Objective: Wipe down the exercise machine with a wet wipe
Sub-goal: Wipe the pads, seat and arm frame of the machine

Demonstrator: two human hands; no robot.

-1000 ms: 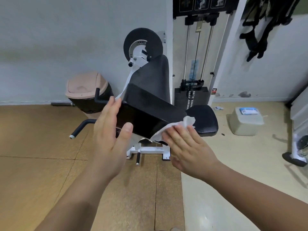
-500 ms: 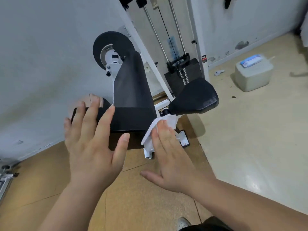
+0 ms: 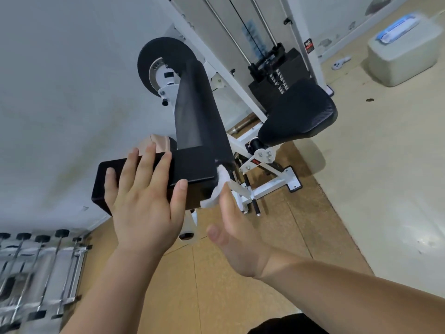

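The exercise machine has a black arm pad [image 3: 192,169], a sloping black back pad [image 3: 197,112], a black seat [image 3: 298,116] and a white frame [image 3: 265,186]. My left hand [image 3: 144,203] rests flat on the arm pad's near face, fingers straight. My right hand [image 3: 231,227] presses a white wet wipe [image 3: 218,189] with straight fingers against the pad's right end. Most of the wipe is hidden behind my fingers.
A weight stack [image 3: 277,68] with cables stands behind the seat. A pale plastic container [image 3: 404,56] sits on the floor at the far right. A rack of bars [image 3: 41,273] is at the lower left. A pink bin [image 3: 156,143] peeks out behind the pad.
The view has tilted and swung left. My right hand slid the wipe from the pad's front face round to its right end. My left hand stayed flat on the pad.
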